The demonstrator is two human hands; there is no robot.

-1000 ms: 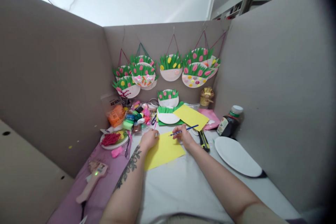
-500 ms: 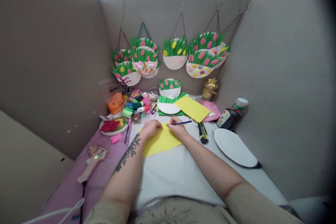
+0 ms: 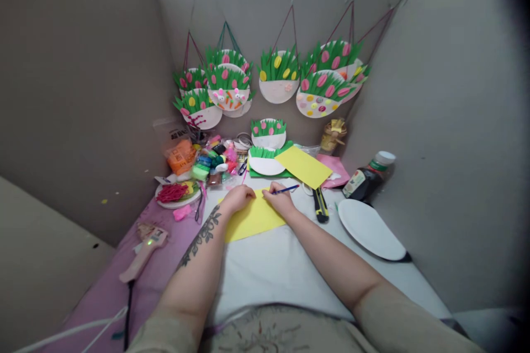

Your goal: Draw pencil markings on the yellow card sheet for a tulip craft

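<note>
A sheet of yellow paper (image 3: 254,223) lies on the white table top in front of me. At its upper left edge my left hand (image 3: 239,199) rests with bent fingers, holding the sheet against the table; its fingertips are partly hidden. In my right hand (image 3: 279,198) is a dark blue pencil (image 3: 286,190), gripped in a writing pose with its tip low over the sheet's upper part. Whether there are marks on the paper is too small to tell. A second yellow sheet (image 3: 304,167) lies just beyond my right hand, beside a white paper-plate basket (image 3: 267,165).
To the right are a utility knife (image 3: 320,205), a cut paper plate (image 3: 370,231) and a tilted dark bottle (image 3: 366,179). On the left lie a hot glue gun (image 3: 144,253), a plate of pink yarn (image 3: 173,193) and bagged clay (image 3: 207,168). Decorated baskets (image 3: 279,90) hang behind.
The camera view has tipped slightly, so the background sits a little higher. The pencil's back end has swung up slightly. My left hand stays on the paper.
</note>
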